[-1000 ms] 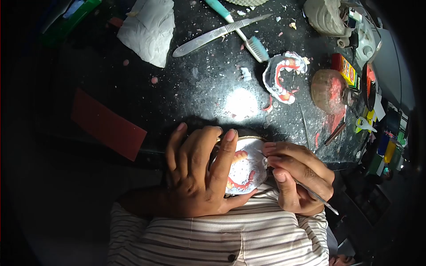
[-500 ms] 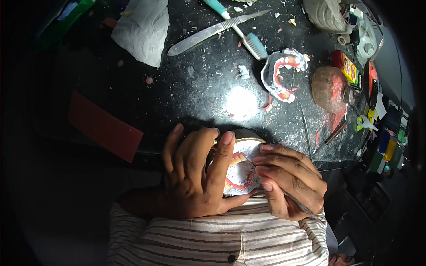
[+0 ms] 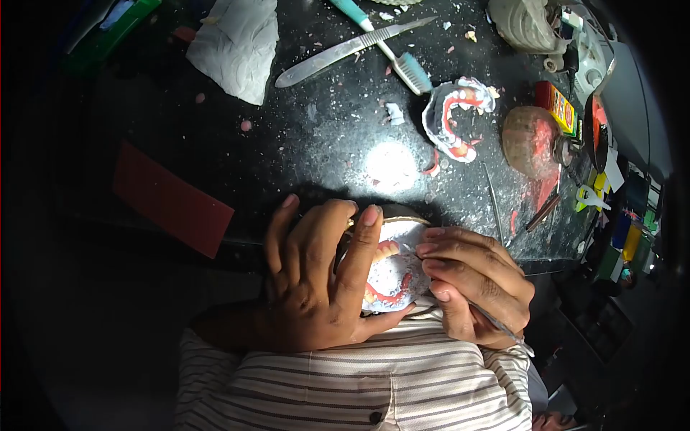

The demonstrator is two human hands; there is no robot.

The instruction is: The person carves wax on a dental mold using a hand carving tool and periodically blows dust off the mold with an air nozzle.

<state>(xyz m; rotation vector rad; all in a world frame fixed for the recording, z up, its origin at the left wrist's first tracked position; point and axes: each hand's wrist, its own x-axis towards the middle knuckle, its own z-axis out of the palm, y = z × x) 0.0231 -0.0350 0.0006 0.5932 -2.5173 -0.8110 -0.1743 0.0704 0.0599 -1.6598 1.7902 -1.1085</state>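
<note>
My left hand (image 3: 313, 269) is wrapped round a dental flask half (image 3: 392, 271), steadying it at the table edge against the striped shirt. White plaster fills the flask, with a curved row of artificial teeth (image 3: 387, 250) and pink wax (image 3: 394, 297) set in it. My right hand (image 3: 478, 284) is closed in a pinch on a slender metal instrument (image 3: 506, 330), whose rear end sticks out below the palm. The fingertips hide its working tip, close to the right side of the plaster.
On the dark table lie a scalpel handle (image 3: 327, 61), a toothbrush (image 3: 411, 72), a denture model with pink wax (image 3: 436, 118) and a thin metal tool (image 3: 493, 197). A red wax sheet (image 3: 172, 201) is at left, and a spirit-lamp-like glass vessel (image 3: 528, 140) at right.
My right fingers have shifted slightly right, away from the middle of the plaster, showing more of the lower pink wax. The instrument's rear end sticks out farther. My left hand keeps its hold.
</note>
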